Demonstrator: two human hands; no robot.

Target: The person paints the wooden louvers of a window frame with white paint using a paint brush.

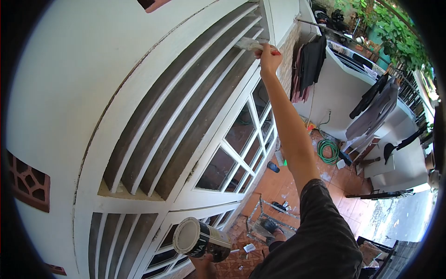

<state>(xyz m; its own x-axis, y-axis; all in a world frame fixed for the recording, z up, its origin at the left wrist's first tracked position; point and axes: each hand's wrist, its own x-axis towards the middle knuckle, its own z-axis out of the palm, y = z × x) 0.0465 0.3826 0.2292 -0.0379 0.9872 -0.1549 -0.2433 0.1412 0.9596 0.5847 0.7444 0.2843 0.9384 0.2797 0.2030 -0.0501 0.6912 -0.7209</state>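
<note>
At the top centre, my right hand (268,58) is closed round a paintbrush (248,44), whose pale bristles lie at the upper ends of the white louvre slats (174,100). The brush's red handle end shows beside my fingers. At the bottom centre, my left hand (204,262) holds a paint can (202,239) with dark lettering from below; the can is tilted, and its pale round end faces the wall. Most of the left fingers are hidden behind the can. Below the slats is a white-framed window (232,162).
A metal stand (262,218) is under my feet, above a tiled floor (274,186). A coiled green hose (328,151) lies on the floor to the right. Clothes (312,63) hang by the wall. A second set of slats (118,239) is at the lower left.
</note>
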